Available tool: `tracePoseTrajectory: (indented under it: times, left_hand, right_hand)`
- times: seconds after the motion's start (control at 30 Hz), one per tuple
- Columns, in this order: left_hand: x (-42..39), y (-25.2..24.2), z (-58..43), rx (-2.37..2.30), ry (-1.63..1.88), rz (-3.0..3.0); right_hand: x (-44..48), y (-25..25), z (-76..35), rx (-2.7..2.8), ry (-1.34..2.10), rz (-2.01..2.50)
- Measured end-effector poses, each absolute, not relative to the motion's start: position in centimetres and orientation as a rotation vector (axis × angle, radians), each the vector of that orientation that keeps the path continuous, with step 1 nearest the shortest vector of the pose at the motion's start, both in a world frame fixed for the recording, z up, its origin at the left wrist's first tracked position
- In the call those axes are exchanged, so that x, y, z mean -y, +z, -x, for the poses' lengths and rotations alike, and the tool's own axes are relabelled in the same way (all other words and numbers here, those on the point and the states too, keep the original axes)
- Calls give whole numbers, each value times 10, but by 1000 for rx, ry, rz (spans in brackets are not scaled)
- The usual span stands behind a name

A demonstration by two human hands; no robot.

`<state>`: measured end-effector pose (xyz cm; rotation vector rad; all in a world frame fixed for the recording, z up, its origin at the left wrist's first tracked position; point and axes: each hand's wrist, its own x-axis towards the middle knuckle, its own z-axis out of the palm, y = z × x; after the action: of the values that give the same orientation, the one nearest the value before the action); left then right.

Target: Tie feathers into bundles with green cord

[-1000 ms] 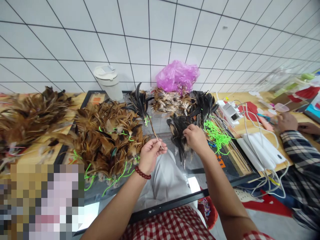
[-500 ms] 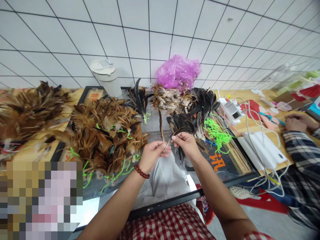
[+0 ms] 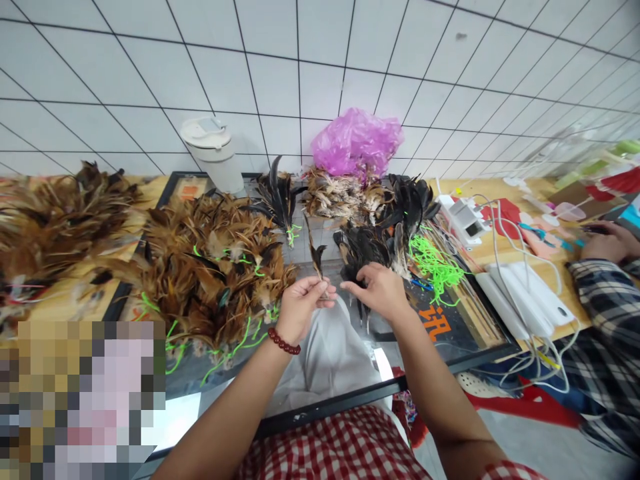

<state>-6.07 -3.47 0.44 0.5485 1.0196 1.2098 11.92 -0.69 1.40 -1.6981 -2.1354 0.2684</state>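
My left hand (image 3: 305,301) pinches the lower ends of dark brown feathers (image 3: 317,257), whose tips point up and away from me. Just right of it, my right hand (image 3: 383,290) has its thumb apart from curled fingers, at the near edge of a pile of black feathers (image 3: 363,243); whether its fingertips touch a feather is hidden. A large heap of brown feather bundles (image 3: 215,267), some with green ties, lies to the left. Behind my hands stands a black feather bundle (image 3: 281,200) with a green tie. Bright green strings (image 3: 437,267) lie at right.
A white lidded cup (image 3: 215,153) and a pink plastic bag (image 3: 356,143) stand near the tiled wall. More brown feathers (image 3: 60,220) lie far left. White power adapters (image 3: 525,300) with cables are at right, beside another person's plaid sleeve (image 3: 605,307). The black tray edge (image 3: 330,407) crosses before me.
My right hand has parted from my left and moved slightly right, its fingers opening. A second, shorter feather now stands up in my left hand. The other person's hands have shifted right.
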Motion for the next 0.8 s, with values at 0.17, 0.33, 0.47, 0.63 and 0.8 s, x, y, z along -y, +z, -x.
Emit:
tracePoseTrajectory:
  times: [0.17, 0.33, 0.47, 0.63, 0.8]
  left_hand:
    - [32, 5, 63, -1004, 1270, -465]
    - [31, 6, 64, -1004, 1262, -441]
    - [32, 6, 64, -1005, 1263, -449]
    - [32, 5, 63, -1003, 1252, -462]
    - [33, 6, 64, -1010, 1208, -506]
  right_hand:
    - [8, 11, -114, 2300, 266, 1703]
    - [1, 6, -123, 2011, 450, 1665]
    - [3, 9, -125, 2003, 492, 1738]
    - [8, 16, -118, 2254, 480, 1686]
    - [3, 13, -120, 1610, 1059, 1444]
